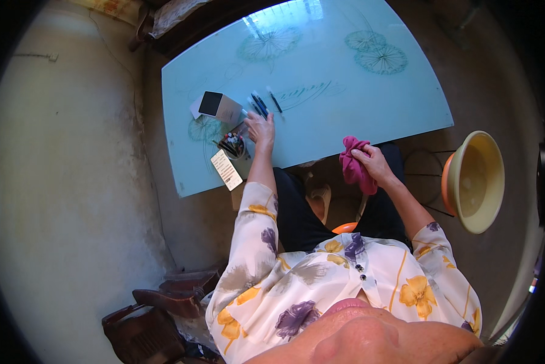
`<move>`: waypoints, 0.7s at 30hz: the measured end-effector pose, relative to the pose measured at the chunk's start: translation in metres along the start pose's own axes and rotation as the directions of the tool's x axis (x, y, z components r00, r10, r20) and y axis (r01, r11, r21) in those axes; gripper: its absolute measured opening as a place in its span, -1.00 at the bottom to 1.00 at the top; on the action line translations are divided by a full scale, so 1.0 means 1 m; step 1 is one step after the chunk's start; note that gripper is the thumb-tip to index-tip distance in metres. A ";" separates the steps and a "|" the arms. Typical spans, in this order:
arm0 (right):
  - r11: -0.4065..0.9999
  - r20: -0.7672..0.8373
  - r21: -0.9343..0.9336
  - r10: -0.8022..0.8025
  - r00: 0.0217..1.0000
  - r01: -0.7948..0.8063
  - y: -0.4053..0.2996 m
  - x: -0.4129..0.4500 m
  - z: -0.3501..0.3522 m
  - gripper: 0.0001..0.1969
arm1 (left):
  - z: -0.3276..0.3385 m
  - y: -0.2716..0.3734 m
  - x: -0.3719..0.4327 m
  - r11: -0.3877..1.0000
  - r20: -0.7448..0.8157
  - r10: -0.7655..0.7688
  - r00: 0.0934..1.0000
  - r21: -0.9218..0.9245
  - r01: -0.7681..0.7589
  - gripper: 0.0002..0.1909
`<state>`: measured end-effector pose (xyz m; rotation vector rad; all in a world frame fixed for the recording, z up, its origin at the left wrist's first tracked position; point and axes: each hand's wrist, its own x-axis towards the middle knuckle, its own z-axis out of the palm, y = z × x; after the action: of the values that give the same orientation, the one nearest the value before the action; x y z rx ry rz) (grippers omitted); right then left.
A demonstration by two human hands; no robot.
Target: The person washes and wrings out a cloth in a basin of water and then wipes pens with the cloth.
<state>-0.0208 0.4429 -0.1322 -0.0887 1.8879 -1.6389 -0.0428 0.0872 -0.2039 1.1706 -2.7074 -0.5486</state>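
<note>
My left hand [259, 128] is over the glass tabletop [308, 123], its fingertips close to a small row of pens [259, 103]. A pale pen tip [244, 111] shows at the fingers; whether they grip it is unclear. Another dark pen [275, 101] lies apart, to the right of the row. Just left of my wrist stands a clear cup [239, 151] full of pens. My right hand [373, 164] holds a crumpled magenta cloth [355, 166] by the table's near edge, above my lap.
Behind the cup is a white box with a black face [211, 103]. A lit phone [227, 170] lies near the table's left front corner. On a wire stand [429, 174] to the right sits a yellow basin [493, 182]. Dark wooden furniture [145, 334] stands behind me, left.
</note>
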 end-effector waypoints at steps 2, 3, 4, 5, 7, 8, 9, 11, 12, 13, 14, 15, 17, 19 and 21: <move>0.999 0.014 0.037 0.027 1.000 -0.028 0.004 -0.001 -0.003 -0.67 | 0.000 0.010 -0.026 0.999 0.054 -0.029 0.998 -0.012 0.030 -0.30; 0.999 0.018 0.037 0.024 1.000 -0.024 0.004 0.000 -0.002 -0.67 | 0.003 0.007 -0.031 0.999 0.048 -0.031 0.998 -0.011 0.032 -0.30; 0.999 0.020 0.028 0.020 1.000 -0.021 0.006 0.001 -0.001 -0.67 | 0.007 0.005 -0.034 0.999 0.066 -0.044 0.997 -0.018 0.046 -0.37; 1.000 0.017 0.019 0.018 1.000 -0.018 0.007 0.001 -0.002 -0.67 | 0.012 0.005 -0.035 0.998 0.088 -0.054 0.995 -0.026 0.057 -0.44; 1.000 0.041 0.028 -0.010 0.999 0.009 0.002 0.002 0.004 -0.66 | 0.022 -0.015 -0.020 1.000 0.036 -0.005 0.999 -0.018 0.006 -0.54; 0.999 0.054 0.039 -0.005 0.999 0.003 -0.001 0.002 0.006 -0.68 | 0.026 -0.025 -0.010 0.999 -0.009 0.046 0.999 -0.005 -0.046 -0.63; 0.999 0.056 0.049 0.006 0.998 -0.008 -0.001 0.001 0.005 -0.69 | 0.029 -0.026 -0.003 0.999 -0.005 0.048 0.999 -0.007 -0.048 -0.63; 0.999 0.049 0.034 0.005 0.999 -0.006 0.004 0.004 0.004 -0.68 | 0.029 -0.030 0.011 0.989 -0.049 0.149 0.988 0.032 -0.147 -0.75; 1.000 0.043 0.020 0.005 0.999 -0.006 0.006 0.004 0.004 -0.66 | 0.025 -0.030 0.014 0.983 -0.074 0.184 0.980 0.027 -0.182 -0.79; 1.000 0.052 0.018 0.007 0.999 -0.008 0.007 0.005 0.004 -0.66 | 0.022 -0.030 0.013 0.984 -0.075 0.175 0.982 0.030 -0.173 -0.79; 0.999 0.047 0.035 0.002 0.999 -0.003 0.007 0.006 0.007 -0.66 | 0.017 -0.031 0.012 0.988 -0.065 0.153 0.986 0.024 -0.152 -0.79; 0.999 0.028 0.052 0.003 1.000 -0.004 0.010 0.006 0.006 -0.67 | 0.011 -0.020 0.007 0.990 -0.043 0.138 0.989 0.012 -0.138 -0.79; 0.983 0.015 0.172 0.060 0.998 -0.062 0.009 0.001 0.003 -0.67 | -0.008 0.013 -0.025 0.990 -0.040 0.141 0.989 0.019 -0.141 -0.79; 0.989 0.025 0.134 0.057 0.998 -0.060 0.006 0.003 0.005 -0.66 | -0.034 0.019 -0.051 0.916 -0.226 0.374 0.900 -0.062 -0.396 -0.78; 0.996 0.042 0.081 0.044 0.998 -0.047 0.009 0.009 0.006 -0.66 | -0.062 0.012 -0.072 0.915 -0.302 0.342 0.890 -0.108 -0.388 -0.79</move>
<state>-0.0216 0.4355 -0.1441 -0.0438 1.7776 -1.6696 0.0146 0.1301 -0.1413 0.6143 -2.4915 -0.4975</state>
